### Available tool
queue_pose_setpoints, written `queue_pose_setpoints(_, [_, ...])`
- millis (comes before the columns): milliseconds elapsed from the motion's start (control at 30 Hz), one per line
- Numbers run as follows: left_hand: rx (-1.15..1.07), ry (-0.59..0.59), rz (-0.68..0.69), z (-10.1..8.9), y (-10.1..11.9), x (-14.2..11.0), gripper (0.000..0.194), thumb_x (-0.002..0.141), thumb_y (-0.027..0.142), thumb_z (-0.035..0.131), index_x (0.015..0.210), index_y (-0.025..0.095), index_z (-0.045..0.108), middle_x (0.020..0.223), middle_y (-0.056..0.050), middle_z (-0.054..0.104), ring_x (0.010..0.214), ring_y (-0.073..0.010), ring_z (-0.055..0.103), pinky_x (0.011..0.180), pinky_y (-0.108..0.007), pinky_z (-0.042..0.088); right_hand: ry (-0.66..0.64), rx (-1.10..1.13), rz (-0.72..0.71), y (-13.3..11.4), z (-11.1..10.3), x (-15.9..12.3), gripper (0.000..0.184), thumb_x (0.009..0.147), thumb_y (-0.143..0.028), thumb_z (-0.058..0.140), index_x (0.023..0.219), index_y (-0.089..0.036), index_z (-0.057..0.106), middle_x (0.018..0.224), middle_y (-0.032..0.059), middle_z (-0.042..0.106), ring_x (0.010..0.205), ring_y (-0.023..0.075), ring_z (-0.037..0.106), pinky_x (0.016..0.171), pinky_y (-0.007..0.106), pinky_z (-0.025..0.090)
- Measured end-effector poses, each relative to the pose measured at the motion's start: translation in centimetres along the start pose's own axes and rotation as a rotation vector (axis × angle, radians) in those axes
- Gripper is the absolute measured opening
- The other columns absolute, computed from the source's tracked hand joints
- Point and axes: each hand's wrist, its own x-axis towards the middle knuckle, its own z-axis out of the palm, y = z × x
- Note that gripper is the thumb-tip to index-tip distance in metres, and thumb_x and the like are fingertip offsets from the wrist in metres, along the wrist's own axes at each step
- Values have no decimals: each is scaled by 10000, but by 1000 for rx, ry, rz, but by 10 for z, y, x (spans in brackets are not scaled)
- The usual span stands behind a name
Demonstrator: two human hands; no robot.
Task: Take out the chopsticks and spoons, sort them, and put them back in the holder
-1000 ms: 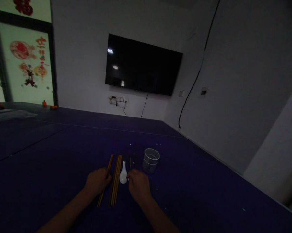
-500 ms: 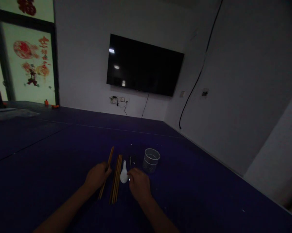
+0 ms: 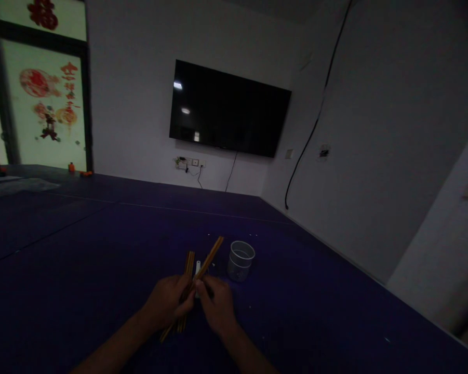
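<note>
My left hand (image 3: 170, 301) is closed round a few wooden chopsticks (image 3: 214, 250), which slant up and to the right. Close beside it, my right hand (image 3: 217, 304) has its thumb and fingers closed on the same chopsticks near their middle. Beneath them, another bundle of chopsticks (image 3: 189, 261) lies on the blue-purple tabletop, partly hidden by my left hand. A white spoon (image 3: 198, 266) lies to the right of that bundle, its bowl mostly covered by my hands. Just beyond my right hand stands a grey cylindrical container (image 3: 239, 269) with an open top.
The purple tabletop (image 3: 101, 249) reaches to the walls, with small pale specks scattered on it. Plastic sheeting (image 3: 23, 187) and small orange items (image 3: 71, 167) are at the far left. A black cable (image 3: 309, 137) hangs down the right wall; a television (image 3: 229, 109) is mounted ahead.
My left hand has moved right with its chopsticks, which now tilt rightward across the spoon and the lying bundle. My right hand has closed on these chopsticks.
</note>
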Motion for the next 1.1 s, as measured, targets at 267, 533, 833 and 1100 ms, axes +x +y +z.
queue_pose_setpoints(267, [191,158,245,3,7,3,154,891,135,342,812,193,460,584,12,572,469,-127,530,467,-237,398,73,285,144,-2,10,1,456,886,-526,433,603,-183,535,560,-29,512,539,113,460,507,222,330])
queue_pose_setpoints(533, [79,115,200,3,9,1,134,892,145,363,834,191,474,656,-9,613,548,-125,577,518,-232,442,-8,515,264,4,13,3,474,818,-615,493,611,-189,503,525,-59,415,475,91,379,462,215,298])
queue_pose_setpoints(833, [-1,102,237,1,12,1,125,851,115,370,796,206,435,616,12,552,504,-120,511,488,-224,404,-3,605,289,0,15,3,482,735,-636,589,608,-180,502,556,-49,450,514,95,416,474,206,329])
queue_pose_setpoints(1100, [13,74,245,1,7,-2,152,916,203,347,863,195,489,696,-24,612,597,-139,573,559,-245,451,1,580,245,-3,9,4,463,767,-616,567,635,-173,537,559,-47,478,510,93,439,480,204,353])
